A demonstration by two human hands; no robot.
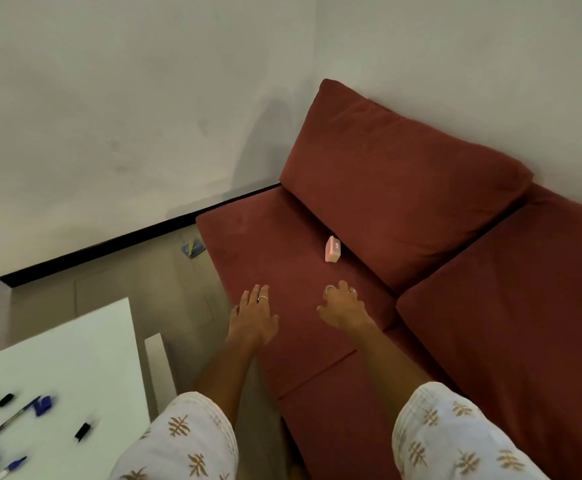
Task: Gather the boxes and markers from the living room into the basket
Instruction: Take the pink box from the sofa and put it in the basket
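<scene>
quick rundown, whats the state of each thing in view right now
pink box: standing on the sofa seat against the back cushion, untouched
left hand: open, fingers straight, holding nothing
right hand: fingers loosely curled, holding nothing, short of the box
markers: scattered loose on the white table, some caps off
blue object: lying on the floor beside the sofa

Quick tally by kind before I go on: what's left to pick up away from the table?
Pink box on sofa: 1
Blue item on floor, kind unclear: 1
Total: 2
</scene>
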